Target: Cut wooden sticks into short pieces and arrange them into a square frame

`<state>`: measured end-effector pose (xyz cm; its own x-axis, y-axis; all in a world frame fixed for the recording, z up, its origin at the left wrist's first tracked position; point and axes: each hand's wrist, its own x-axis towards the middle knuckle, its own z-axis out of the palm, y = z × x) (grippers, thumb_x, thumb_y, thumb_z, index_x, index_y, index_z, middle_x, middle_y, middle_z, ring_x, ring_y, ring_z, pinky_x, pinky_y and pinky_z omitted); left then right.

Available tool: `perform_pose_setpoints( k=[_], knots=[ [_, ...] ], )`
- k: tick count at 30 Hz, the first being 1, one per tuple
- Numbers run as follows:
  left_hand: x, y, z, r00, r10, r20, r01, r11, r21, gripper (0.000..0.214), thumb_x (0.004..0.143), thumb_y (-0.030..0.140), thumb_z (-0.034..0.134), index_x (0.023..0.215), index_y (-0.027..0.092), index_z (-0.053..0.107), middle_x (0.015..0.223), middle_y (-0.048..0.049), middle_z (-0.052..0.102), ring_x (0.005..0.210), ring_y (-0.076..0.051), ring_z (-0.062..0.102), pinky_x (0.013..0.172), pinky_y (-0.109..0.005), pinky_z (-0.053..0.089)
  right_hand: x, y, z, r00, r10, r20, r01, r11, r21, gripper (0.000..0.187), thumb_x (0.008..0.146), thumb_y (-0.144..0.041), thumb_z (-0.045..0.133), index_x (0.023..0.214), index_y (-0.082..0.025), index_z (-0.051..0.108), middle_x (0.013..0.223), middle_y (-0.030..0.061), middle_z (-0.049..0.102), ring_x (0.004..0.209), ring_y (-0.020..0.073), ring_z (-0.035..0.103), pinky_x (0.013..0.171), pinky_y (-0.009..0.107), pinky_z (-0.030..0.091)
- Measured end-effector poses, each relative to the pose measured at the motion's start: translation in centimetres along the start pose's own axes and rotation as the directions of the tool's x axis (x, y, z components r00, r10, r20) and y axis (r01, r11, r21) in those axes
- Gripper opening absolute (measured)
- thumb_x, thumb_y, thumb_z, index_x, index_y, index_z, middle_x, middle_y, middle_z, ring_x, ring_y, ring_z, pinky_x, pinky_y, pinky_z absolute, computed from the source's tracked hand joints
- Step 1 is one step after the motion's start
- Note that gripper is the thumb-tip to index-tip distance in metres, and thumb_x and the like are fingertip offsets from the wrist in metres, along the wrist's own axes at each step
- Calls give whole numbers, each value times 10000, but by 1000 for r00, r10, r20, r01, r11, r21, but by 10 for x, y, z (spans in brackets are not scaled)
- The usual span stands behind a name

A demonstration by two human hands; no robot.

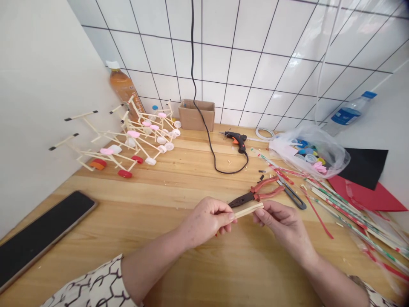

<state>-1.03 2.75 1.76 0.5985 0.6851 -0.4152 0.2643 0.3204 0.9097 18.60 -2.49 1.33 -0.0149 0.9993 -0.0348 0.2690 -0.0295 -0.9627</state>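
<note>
The left hand (206, 221) is pinching thin wooden sticks (248, 210) between thumb and fingers, while the right hand (283, 224) is curling at their far end, its grip unclear. Looking light, stiff and snappable, they are best held near the ends, pointing rightward and slightly upward above the bench (166, 181), just below red-handled pliers (255, 194).

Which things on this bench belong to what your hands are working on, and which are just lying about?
Probably in the work: left hand, right hand, the wooden sticks they pinch, red-handled pliers, glue gun, stick-and-cap model.

Just lying about: cardboard box, water bottle, black phone.
</note>
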Motion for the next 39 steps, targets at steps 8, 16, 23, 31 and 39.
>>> perform_pose_setpoints(
  k=[8,16,23,31,39],
  knots=[
    [-1,1,1,1000,-13,-10,13,1000,1,223,735,323,556,693,113,618,564,-6,565,465,-66,461,443,-179,318,1,0,0,1000,7,-1,-7,1000,20,225,821,-349,570,707,-166,637,598,-8,564,562,99,467,545,197,389],
    [0,-1,2,1000,8,-11,-8,999,42,224,754,319,535,695,117,613,557,1,553,465,-67,447,453,-183,324,1,-3,1,1000,5,-5,-5,1000,-2,252,811,-369,572,674,-164,625,575,-8,553,544,97,466,527,194,398],
    [-1,-1,1,999,37,-5,-37,996,87,240,766,331,516,693,120,604,550,2,529,476,-81,427,491,-211,358,3,-6,2,1000,-9,-10,8,998,-60,291,808,-411,556,668,-164,618,567,0,557,530,110,480,514,211,409],
    [-2,2,1,1000,25,-16,-23,996,90,248,761,339,506,670,124,590,548,5,509,476,-84,425,502,-217,379,2,-2,-3,997,-78,16,79,982,-173,266,846,-372,512,705,-165,603,605,-5,532,575,116,481,545,209,403],
    [-2,3,0,1000,15,-18,-12,991,130,232,777,309,487,680,124,588,567,-2,521,492,-93,435,493,-214,357,4,2,-4,937,-349,-18,306,844,-440,134,859,-260,513,864,-172,613,722,26,605,636,143,540,601,244,452]
  ],
)
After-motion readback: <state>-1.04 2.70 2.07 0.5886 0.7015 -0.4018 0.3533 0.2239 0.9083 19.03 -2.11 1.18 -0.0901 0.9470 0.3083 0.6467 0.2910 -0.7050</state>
